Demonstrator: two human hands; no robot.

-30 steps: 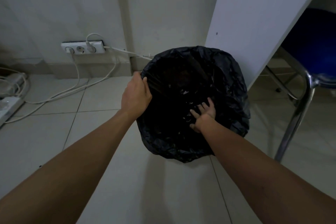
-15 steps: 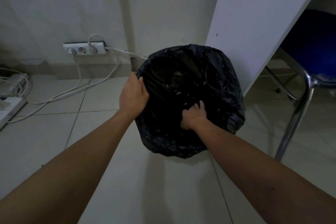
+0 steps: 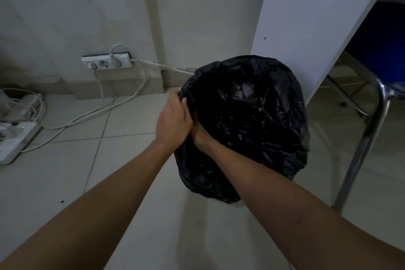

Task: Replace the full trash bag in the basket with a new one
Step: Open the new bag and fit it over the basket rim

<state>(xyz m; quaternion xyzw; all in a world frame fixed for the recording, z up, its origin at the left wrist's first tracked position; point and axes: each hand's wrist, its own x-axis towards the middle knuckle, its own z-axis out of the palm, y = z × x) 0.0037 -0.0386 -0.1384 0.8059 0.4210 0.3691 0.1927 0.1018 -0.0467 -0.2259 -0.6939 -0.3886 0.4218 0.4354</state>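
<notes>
Black bag [image 3: 252,116] | left hand [image 3: 173,123] clamped on its rim | right hand [image 3: 199,138] grip hidden, cannot tell

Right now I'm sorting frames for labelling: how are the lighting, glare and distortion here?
Head view: dim, flat light; the crinkled black plastic trash bag is nearly unreadable inside; the right hand is half hidden behind the left hand; wide-angle distortion slants the flat white panel; slight glare on the chrome tubular chair leg.

2 hands: left hand [image 3: 173,123] and right hand [image 3: 200,136], both at 1 trash bag [image 3: 252,116]. Left of the left hand: 1 wall socket strip [image 3: 107,62] with 3 outlets, 1 floor power strip [image 3: 13,140]. Right of the right hand: 1 chair [image 3: 372,116], 1 white panel [image 3: 306,17].
</notes>
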